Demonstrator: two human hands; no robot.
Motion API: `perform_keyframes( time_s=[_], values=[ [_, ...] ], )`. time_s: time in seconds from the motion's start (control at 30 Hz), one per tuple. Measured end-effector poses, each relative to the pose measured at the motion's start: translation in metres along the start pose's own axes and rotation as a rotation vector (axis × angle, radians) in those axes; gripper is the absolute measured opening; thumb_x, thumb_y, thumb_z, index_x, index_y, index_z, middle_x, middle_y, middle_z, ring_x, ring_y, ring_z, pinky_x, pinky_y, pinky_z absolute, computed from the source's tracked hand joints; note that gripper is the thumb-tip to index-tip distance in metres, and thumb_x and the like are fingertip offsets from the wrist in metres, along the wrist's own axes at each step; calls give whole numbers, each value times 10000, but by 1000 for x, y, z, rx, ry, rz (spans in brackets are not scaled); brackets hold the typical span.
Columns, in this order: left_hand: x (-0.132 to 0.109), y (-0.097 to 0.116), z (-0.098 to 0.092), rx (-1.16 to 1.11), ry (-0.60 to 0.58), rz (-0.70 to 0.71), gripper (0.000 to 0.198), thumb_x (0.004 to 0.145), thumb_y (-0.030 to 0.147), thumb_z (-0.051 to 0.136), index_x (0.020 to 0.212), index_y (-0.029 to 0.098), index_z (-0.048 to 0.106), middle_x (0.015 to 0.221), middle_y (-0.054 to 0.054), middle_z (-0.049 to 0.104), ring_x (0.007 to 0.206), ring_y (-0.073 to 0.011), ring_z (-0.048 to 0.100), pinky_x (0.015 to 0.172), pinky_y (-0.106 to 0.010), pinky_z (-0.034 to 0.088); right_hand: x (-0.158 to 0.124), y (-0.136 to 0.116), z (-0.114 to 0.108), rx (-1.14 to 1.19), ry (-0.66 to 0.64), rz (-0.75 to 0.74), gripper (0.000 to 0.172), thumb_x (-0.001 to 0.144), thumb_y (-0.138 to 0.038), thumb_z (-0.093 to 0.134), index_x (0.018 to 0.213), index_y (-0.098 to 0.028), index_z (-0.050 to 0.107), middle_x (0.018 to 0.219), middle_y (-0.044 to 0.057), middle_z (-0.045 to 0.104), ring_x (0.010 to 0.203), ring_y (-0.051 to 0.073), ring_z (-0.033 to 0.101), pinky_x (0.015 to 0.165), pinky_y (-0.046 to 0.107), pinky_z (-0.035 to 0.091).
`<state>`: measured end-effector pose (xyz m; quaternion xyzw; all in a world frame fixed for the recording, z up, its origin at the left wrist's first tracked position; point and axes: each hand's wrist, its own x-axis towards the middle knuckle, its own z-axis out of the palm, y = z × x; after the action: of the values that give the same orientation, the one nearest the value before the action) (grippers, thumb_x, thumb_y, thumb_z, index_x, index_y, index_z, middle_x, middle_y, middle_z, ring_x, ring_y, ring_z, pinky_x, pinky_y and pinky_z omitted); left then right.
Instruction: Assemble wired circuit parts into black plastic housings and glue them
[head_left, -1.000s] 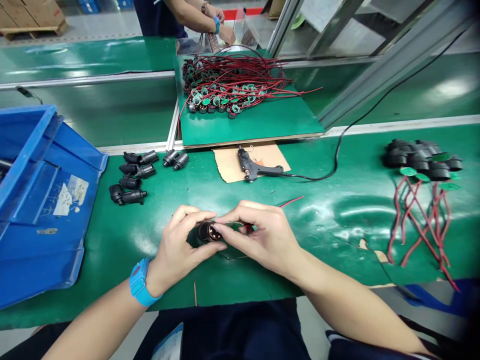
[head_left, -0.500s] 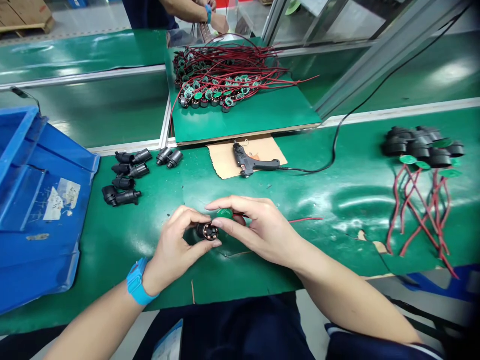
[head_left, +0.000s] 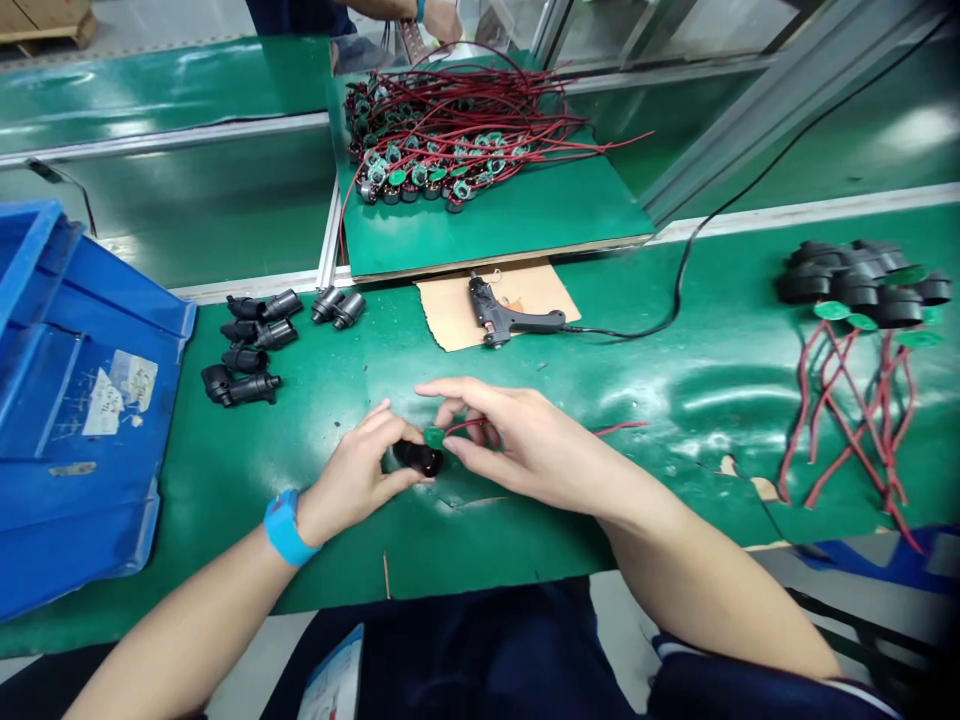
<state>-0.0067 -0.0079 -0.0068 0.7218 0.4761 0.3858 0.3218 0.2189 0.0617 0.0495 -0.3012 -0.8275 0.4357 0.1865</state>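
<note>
My left hand (head_left: 351, 472), with a blue wristband, grips a small black cylindrical part (head_left: 417, 457) between thumb and fingers. A small green disc (head_left: 434, 437) sits right at the upper edge of that part. Beside the disc is my right hand (head_left: 517, 440), its thumb and fingers around a red wire (head_left: 469, 424) that leads to the disc. The wire's other end (head_left: 626, 427) comes out beyond the right hand, over the green table. Whether the disc touches the black part cannot be made out.
A glue gun (head_left: 510, 315) lies on cardboard (head_left: 442, 310) beyond my hands. Black fittings (head_left: 251, 388) and a blue bin (head_left: 112, 400) are left. Wired parts cover a raised green board (head_left: 495, 230); more black parts (head_left: 855, 280) lie right. A person's hand (head_left: 442, 20) shows beyond.
The black part has tilted, so its copper-coloured end shows less. The green disc has moved slightly left and down towards it, and more red wire shows at my right fingers.
</note>
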Motion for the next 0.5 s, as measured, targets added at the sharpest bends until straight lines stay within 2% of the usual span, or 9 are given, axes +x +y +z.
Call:
perform_keyframes(
  time_s=[0.07,0.2,0.27,0.37,0.5],
  values=[
    [3,-4,1,41,-42,13,229,867,262,799,1036,227,649,974,-22,746,917,-207,724,1149,-531,472,2,5,1,23,-43,41,507,938,-130,593,1429,-237,531,1060,26,693,660,94,572,589,229,474],
    [4,-4,0,91,-77,-8,182,922,282,733,1059,214,634,1004,-57,736,944,-226,718,941,-428,598,4,11,3,98,-64,37,481,923,-151,638,1388,-250,563,1030,13,664,629,81,495,566,218,439],
    [3,-2,0,91,-75,14,166,938,267,707,1073,214,626,1012,-66,731,947,-226,718,874,-392,611,6,10,5,136,-66,26,469,906,-170,687,1357,-256,589,1031,11,658,619,77,452,562,218,423],
    [1,1,0,52,7,86,200,933,241,705,1109,230,610,1036,-70,739,989,-232,723,942,-426,600,6,8,10,228,-67,38,464,907,-212,716,1351,-266,591,1095,22,653,645,82,453,548,218,409],
    [-2,1,-1,61,26,153,240,919,205,719,1129,241,608,1041,-58,742,999,-213,728,1073,-480,556,7,5,16,290,-62,60,466,896,-180,711,1340,-269,601,1130,31,629,781,113,556,594,225,459]
  ],
)
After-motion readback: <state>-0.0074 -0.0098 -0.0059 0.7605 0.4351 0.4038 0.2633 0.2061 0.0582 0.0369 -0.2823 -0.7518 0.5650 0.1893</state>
